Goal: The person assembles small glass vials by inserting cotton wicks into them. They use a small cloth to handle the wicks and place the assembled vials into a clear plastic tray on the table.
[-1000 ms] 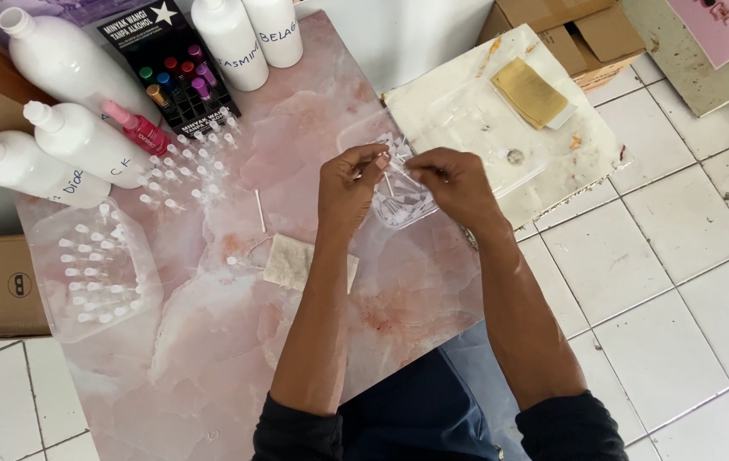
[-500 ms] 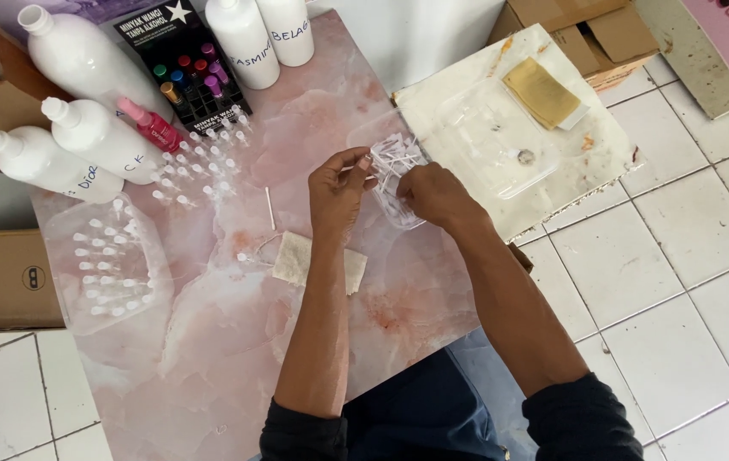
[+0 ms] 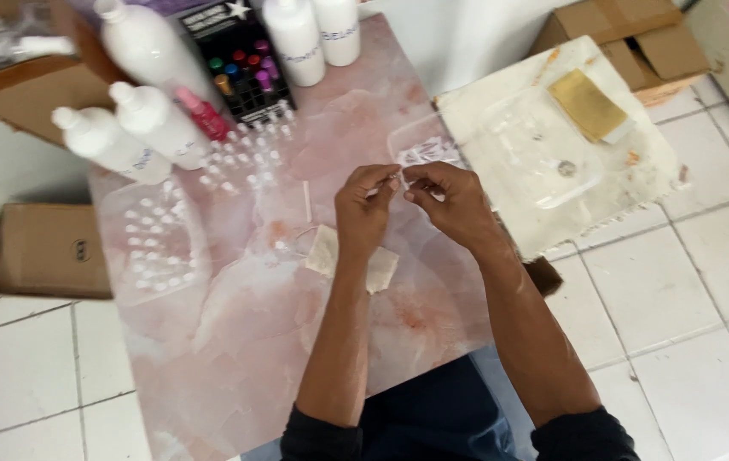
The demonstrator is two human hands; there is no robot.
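Note:
My left hand [image 3: 366,203] and my right hand [image 3: 451,198] meet fingertip to fingertip over a pink marbled table [image 3: 236,341]. Together they pinch a tiny white slip [image 3: 400,177], too small to make out. Just beyond the fingers a clear plastic tray [image 3: 420,147] with small white printed pieces in it lies on the table. A beige scrap of cloth [image 3: 327,249] lies under my left wrist, and a thin white stick [image 3: 306,201] lies to its left.
Rows of tiny clear vials [image 3: 245,154] and a clear bag of vials [image 3: 155,248] sit at the left. Several white squeeze bottles [image 3: 147,124], a pink bottle [image 3: 202,113] and a black box of coloured bottles [image 3: 236,60] stand behind. A stained white board [image 3: 518,171] with a yellow sponge [image 3: 588,104] lies right; cardboard boxes [image 3: 49,249] flank.
Both hands held the clear tray up before. It now lies on the table beyond them, and the fingertips pinch a small white slip. The view has shifted slightly.

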